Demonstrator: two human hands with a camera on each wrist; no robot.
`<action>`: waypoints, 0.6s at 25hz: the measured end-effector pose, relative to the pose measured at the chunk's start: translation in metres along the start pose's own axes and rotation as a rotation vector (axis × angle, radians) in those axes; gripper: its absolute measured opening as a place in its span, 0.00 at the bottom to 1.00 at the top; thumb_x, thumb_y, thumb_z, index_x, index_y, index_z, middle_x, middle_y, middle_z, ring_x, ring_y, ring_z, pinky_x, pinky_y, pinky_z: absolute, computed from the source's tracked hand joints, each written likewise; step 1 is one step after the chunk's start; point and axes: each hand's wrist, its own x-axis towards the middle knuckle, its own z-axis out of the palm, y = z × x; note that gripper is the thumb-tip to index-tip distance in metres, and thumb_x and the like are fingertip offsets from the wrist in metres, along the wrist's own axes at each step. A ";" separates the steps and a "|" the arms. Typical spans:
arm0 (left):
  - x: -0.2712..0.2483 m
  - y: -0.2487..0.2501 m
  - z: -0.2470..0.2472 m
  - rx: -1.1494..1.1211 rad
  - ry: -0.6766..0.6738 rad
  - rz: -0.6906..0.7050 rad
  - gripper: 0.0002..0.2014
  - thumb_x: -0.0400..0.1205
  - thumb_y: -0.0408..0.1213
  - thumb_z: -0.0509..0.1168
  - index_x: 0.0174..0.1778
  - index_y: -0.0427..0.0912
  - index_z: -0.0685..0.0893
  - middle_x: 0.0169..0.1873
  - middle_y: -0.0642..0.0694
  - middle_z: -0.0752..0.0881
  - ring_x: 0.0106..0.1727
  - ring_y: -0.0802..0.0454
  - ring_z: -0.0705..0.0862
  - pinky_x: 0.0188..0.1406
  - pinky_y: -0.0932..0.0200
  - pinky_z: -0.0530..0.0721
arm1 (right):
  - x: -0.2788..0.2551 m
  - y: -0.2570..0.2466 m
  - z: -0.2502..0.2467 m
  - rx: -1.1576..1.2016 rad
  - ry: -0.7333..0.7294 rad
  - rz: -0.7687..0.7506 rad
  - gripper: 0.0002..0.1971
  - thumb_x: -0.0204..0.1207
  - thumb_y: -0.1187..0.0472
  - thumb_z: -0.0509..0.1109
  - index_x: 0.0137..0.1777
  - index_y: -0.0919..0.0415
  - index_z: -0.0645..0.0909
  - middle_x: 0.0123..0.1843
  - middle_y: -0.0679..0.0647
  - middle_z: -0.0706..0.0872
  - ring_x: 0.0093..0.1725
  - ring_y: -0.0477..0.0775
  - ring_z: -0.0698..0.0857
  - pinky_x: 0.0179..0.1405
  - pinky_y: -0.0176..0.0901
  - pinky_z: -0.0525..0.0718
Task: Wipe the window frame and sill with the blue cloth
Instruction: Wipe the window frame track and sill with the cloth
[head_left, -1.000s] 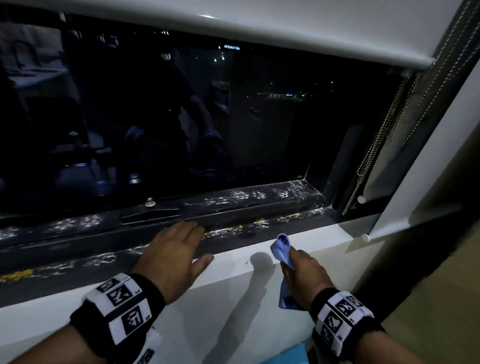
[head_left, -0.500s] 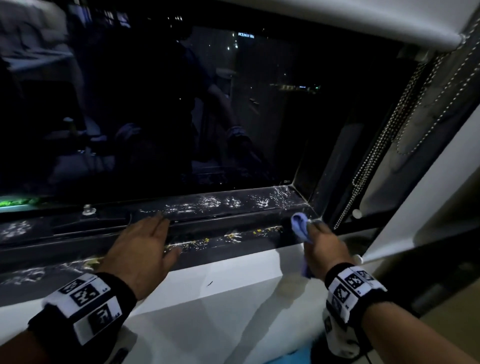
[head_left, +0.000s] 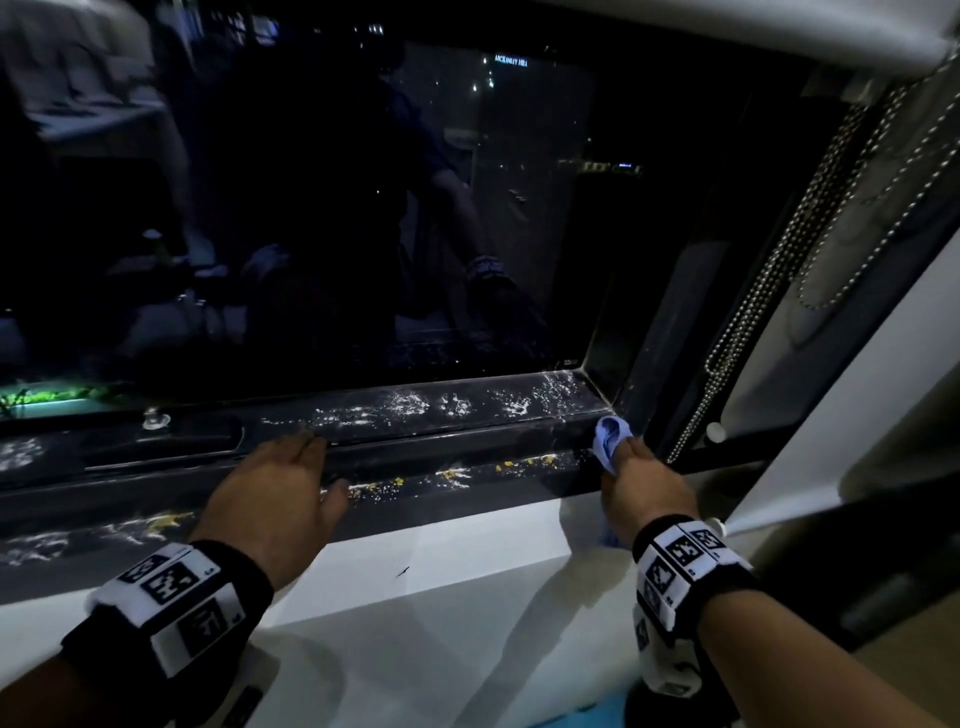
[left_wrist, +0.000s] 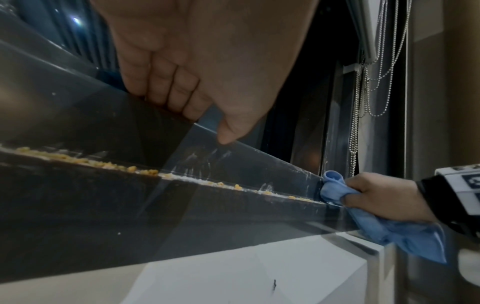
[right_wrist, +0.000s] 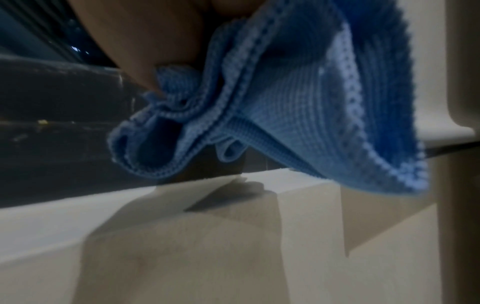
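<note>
The black window frame (head_left: 467, 452) runs across the head view, streaked with white smears and yellow crumbs (head_left: 452, 473). My right hand (head_left: 644, 483) grips the bunched blue cloth (head_left: 610, 436) and holds its front fold against the frame's right corner; in the left wrist view the blue cloth (left_wrist: 335, 189) touches the track's end and its tail hangs below the right hand (left_wrist: 381, 197). The cloth (right_wrist: 298, 102) fills the right wrist view. My left hand (head_left: 280, 493) lies flat with straight fingers (left_wrist: 166, 82) on the frame's ledge. The white sill (head_left: 441, 561) lies below.
Beaded blind chains (head_left: 753, 332) hang just right of the corner, with a white roller blind (head_left: 753, 31) above. A small knob (head_left: 153, 418) and a window handle (head_left: 166, 441) sit on the frame to the left. The dark glass (head_left: 363, 208) reflects the room.
My right hand has carried the cloth from above the white sill up and right into the frame's right corner. The left hand stays flat on the frame.
</note>
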 end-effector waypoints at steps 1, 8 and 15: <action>0.000 -0.001 0.000 0.000 0.008 0.003 0.21 0.71 0.45 0.68 0.51 0.30 0.85 0.50 0.33 0.88 0.48 0.34 0.86 0.47 0.45 0.86 | 0.000 0.000 0.000 0.011 -0.002 -0.007 0.25 0.73 0.60 0.65 0.71 0.57 0.68 0.71 0.54 0.73 0.64 0.63 0.80 0.62 0.55 0.79; 0.001 -0.005 0.009 0.038 -0.042 -0.006 0.25 0.65 0.45 0.64 0.51 0.30 0.87 0.51 0.32 0.88 0.50 0.35 0.87 0.49 0.43 0.86 | -0.006 -0.013 0.015 0.148 0.006 0.037 0.27 0.77 0.66 0.60 0.76 0.64 0.60 0.69 0.63 0.77 0.62 0.66 0.81 0.58 0.51 0.79; 0.000 -0.007 0.009 0.026 -0.049 -0.002 0.26 0.65 0.45 0.62 0.54 0.32 0.86 0.55 0.34 0.87 0.55 0.37 0.86 0.52 0.43 0.85 | -0.012 0.002 0.009 0.064 -0.064 -0.087 0.32 0.73 0.67 0.64 0.78 0.59 0.61 0.73 0.59 0.75 0.66 0.63 0.79 0.64 0.48 0.77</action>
